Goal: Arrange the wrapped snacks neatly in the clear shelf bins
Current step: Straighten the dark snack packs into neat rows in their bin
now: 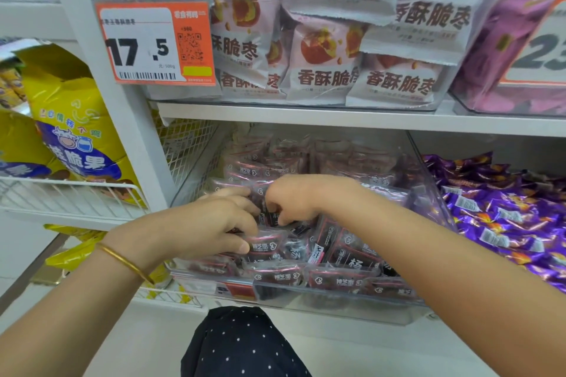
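A clear shelf bin (337, 306) on the lower shelf holds several small dark wrapped snacks (346, 254) with red edges and white characters. Both my hands are inside it, over the middle of the pile. My left hand (214, 226), with a gold bangle on the wrist, presses fingers and thumb onto a dark packet. Just to its right, touching fingertips, my right hand (294, 202) curls its fingers around another dark packet. The packets under both palms are mostly hidden.
The upper shelf (306, 115) carries a clear bin of pink-and-grey snack bags (330, 70) with an orange 17.5 price tag (154, 43). Purple wrapped candies (502, 217) fill the bin at right. Yellow bags (70, 131) sit in a white wire basket at left.
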Demonstrator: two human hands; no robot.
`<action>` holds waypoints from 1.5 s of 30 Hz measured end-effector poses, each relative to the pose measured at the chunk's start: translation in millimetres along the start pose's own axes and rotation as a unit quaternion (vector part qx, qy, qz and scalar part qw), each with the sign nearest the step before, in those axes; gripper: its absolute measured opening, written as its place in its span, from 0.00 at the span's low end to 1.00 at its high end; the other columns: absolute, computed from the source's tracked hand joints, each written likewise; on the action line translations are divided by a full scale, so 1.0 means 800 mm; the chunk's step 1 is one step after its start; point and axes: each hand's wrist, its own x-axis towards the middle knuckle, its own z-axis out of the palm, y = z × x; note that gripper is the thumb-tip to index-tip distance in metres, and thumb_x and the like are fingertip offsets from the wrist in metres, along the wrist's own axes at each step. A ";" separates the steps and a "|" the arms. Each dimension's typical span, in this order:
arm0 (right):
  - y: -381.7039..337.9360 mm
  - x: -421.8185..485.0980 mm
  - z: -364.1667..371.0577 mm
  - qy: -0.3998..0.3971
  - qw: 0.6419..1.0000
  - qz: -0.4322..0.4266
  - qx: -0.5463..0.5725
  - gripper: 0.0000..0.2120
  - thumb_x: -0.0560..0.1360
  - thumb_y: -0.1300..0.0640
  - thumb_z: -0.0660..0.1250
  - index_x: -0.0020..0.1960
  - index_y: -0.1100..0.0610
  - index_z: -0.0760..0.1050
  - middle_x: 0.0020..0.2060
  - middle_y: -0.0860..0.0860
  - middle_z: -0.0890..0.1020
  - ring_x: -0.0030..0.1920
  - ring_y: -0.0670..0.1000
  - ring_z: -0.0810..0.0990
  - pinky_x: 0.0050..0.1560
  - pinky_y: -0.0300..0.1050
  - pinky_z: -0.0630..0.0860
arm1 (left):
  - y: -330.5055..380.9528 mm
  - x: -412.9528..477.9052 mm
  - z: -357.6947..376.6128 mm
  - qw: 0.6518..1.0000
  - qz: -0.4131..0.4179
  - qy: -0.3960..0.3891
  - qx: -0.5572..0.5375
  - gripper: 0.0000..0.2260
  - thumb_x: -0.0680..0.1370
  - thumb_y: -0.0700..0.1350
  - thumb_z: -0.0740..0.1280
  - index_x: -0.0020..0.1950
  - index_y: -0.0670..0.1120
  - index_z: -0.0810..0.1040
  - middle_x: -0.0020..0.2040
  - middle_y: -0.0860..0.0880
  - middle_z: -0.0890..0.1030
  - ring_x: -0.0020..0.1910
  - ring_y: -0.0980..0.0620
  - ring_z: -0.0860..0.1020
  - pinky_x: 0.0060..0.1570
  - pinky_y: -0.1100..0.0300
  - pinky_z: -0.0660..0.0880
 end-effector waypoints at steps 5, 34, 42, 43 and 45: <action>-0.001 0.015 0.012 -0.106 0.992 0.026 -0.070 0.14 0.77 0.47 0.64 0.55 0.57 0.73 0.43 0.46 0.72 0.47 0.52 0.74 0.43 0.45 0.69 | -0.005 -0.002 0.004 1.000 0.016 0.013 -0.012 0.09 0.78 0.51 0.64 0.56 0.56 0.78 0.73 0.59 0.62 0.74 0.62 0.43 0.71 0.64 0.46; 0.044 -0.025 0.011 0.140 0.885 0.012 0.444 0.10 0.72 0.58 0.72 0.49 0.61 0.76 0.31 0.46 0.77 0.29 0.38 0.75 0.36 0.32 0.72 | 0.007 0.015 0.019 0.995 0.036 0.095 -0.006 0.08 0.77 0.50 0.65 0.55 0.57 0.79 0.77 0.56 0.44 0.75 0.56 0.49 0.72 0.59 0.52; 0.055 -0.027 0.022 0.044 0.886 0.001 0.462 0.06 0.80 0.58 0.56 0.52 0.62 0.67 0.44 0.58 0.83 0.41 0.54 0.82 0.51 0.46 0.76 | 0.001 0.012 0.020 0.994 0.035 0.099 -0.004 0.09 0.77 0.52 0.66 0.56 0.59 0.78 0.57 0.60 0.65 0.58 0.60 0.63 0.61 0.60 0.62; 0.058 -0.027 0.025 0.056 0.908 0.007 0.415 0.04 0.79 0.62 0.57 0.52 0.61 0.69 0.41 0.56 0.83 0.40 0.53 0.82 0.48 0.47 0.77 | 0.000 0.012 0.020 0.994 0.033 0.100 -0.005 0.09 0.77 0.52 0.66 0.56 0.59 0.78 0.55 0.59 0.65 0.56 0.60 0.64 0.58 0.62 0.63; 0.061 -0.025 0.025 0.060 0.957 0.014 0.284 0.07 0.75 0.67 0.60 0.51 0.59 0.72 0.37 0.50 0.81 0.38 0.48 0.82 0.46 0.47 0.79 | 0.000 0.008 0.021 0.993 0.032 0.109 -0.008 0.08 0.76 0.52 0.66 0.55 0.59 0.78 0.52 0.58 0.67 0.51 0.61 0.65 0.51 0.67 0.64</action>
